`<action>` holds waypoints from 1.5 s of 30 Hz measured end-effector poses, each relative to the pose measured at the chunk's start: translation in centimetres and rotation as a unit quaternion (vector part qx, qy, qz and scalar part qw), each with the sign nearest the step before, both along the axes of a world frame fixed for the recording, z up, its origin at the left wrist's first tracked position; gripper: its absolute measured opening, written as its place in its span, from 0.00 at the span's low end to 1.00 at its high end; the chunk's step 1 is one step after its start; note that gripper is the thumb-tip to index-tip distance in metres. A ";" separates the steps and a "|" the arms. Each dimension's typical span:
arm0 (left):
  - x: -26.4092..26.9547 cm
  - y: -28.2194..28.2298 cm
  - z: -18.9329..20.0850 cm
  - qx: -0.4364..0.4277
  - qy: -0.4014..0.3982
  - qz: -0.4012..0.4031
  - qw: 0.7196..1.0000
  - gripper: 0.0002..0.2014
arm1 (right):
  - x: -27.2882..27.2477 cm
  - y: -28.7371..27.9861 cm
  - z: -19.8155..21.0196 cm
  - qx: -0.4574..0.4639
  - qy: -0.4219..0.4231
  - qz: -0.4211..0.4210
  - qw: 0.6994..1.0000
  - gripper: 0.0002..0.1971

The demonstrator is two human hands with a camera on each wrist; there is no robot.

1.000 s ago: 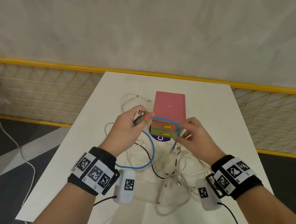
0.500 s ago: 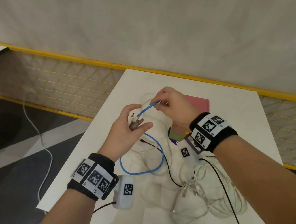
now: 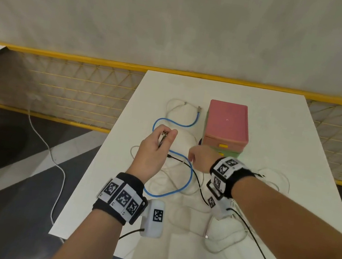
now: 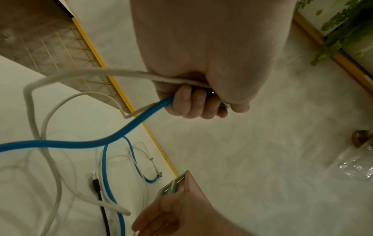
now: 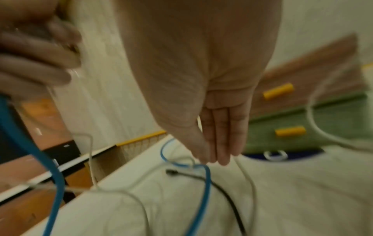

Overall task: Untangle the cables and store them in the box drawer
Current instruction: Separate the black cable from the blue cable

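Note:
My left hand [image 3: 165,136] [image 4: 201,110] is raised over the white table [image 3: 277,127] and grips one end of the blue cable [image 3: 190,176] [image 4: 131,126] together with a white cable [image 4: 80,75]. The blue cable snakes across the table; its far plug [image 3: 199,109] lies beside the pink-topped drawer box [image 3: 227,122]. My right hand [image 3: 199,158] [image 5: 218,153] hangs in front of the box, fingers straight and together, holding nothing, just above the blue cable [image 5: 207,183] and a black cable's plug [image 5: 171,172]. Both drawers [image 5: 333,124] look closed.
A tangle of white cables [image 3: 226,242] lies at the table's front right, with a black cable [image 3: 198,180] crossing it. The table's left edge [image 3: 99,158] drops to the floor, where a white lead [image 3: 58,165] trails. A yellow mesh fence [image 3: 78,91] runs behind.
My right hand has let go of the blue cable's end and dropped back toward the box front. That end now lies on the table beside the box. My left hand keeps its grip.

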State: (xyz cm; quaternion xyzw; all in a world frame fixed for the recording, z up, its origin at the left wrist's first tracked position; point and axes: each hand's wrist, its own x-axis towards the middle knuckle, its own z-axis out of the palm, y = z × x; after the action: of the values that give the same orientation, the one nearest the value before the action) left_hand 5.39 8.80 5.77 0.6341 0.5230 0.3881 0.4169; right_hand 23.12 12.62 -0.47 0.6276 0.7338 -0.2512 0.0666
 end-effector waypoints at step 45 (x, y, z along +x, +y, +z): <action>6.5 0.9 2.5 -0.033 -0.205 0.054 0.977 0.10 | 1.8 -10.8 2.3 0.095 0.372 -0.060 0.921 0.09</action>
State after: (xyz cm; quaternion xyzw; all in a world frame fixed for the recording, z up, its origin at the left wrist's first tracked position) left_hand 11.86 9.74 8.31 0.4981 0.4725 0.5142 0.5141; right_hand 24.89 1.80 1.79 0.5351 0.6874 -0.3990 -0.2863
